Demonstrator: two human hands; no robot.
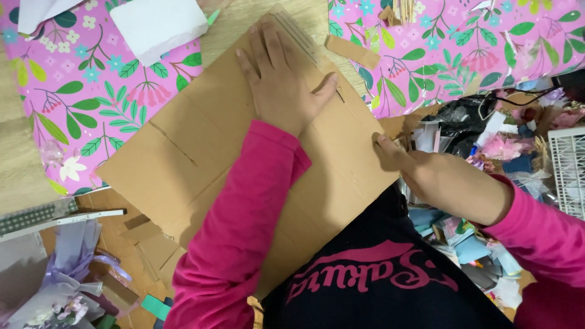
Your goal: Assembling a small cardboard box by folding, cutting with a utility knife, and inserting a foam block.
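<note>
- The left hand (281, 82) lies flat, palm down and fingers spread, on the cardboard sheet (201, 152); it grasps nothing, only presses on the board.
- The right hand (420, 170) is at the right edge of the cardboard sheet, fingertips touching that edge; whether it pinches the edge or merely rests against it, I cannot tell.
- The cardboard sheet is one large brown piece, matte and stiff, roughly four-sided, set at a slant across the person's lap. Creases and a few parallel scored lines near its top corner mark the surface.
- Both arms wear bright pink sleeves of soft knit; the dark top below the sheet carries pink lettering.
- Just beyond the sheet's top right corner lies one small brown cardboard strip (352, 51).
- Beyond the sheet's top left lies one white foam block (159, 25), thick and grainy, with rough edges.
- Under and around the sheet, two stretches of pink flowered paper (73, 97) show, glossy, printed with green leaves and small blossoms.
- To the right of the sheet sits a heap of paper scraps (475, 244) in pale blue, pink, white and black, and past it a white wire basket (568, 167).
- Below the sheet's left corner lie more brown cardboard offcuts and lilac ribbon (73, 256).
- All rests on a light wooden floor (18, 170).
</note>
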